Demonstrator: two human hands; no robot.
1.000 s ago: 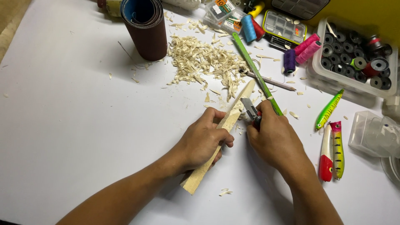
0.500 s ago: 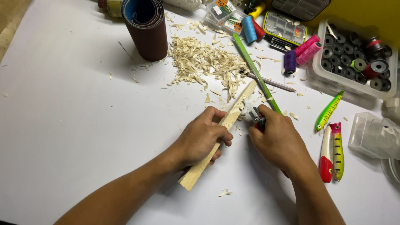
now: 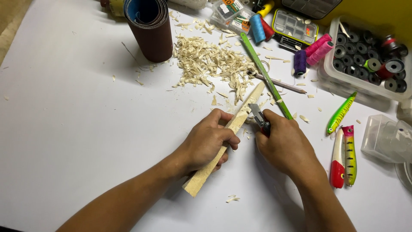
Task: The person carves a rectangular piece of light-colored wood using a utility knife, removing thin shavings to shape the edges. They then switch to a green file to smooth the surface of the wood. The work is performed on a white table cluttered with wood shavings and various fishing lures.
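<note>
Gripping wood stick [image 3: 223, 146] mid-tabletop [image 3: 77, 129], left hand [image 3: 206, 144] fingers wrapped tight; right hand [image 3: 285, 146] fingers closed around knife [image 3: 259, 116] at stick's 1 o'clock end. Best shave shallow, blade away from thumb, toward shavings [image 3: 214, 64] at 12 o'clock.

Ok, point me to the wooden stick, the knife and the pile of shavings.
wooden stick [image 3: 201, 178]: head view, bare lower end below the left hand.
knife [image 3: 257, 115]: head view, metal blade above the right hand.
pile of shavings [image 3: 210, 64]: head view, middle of the heap.
</note>
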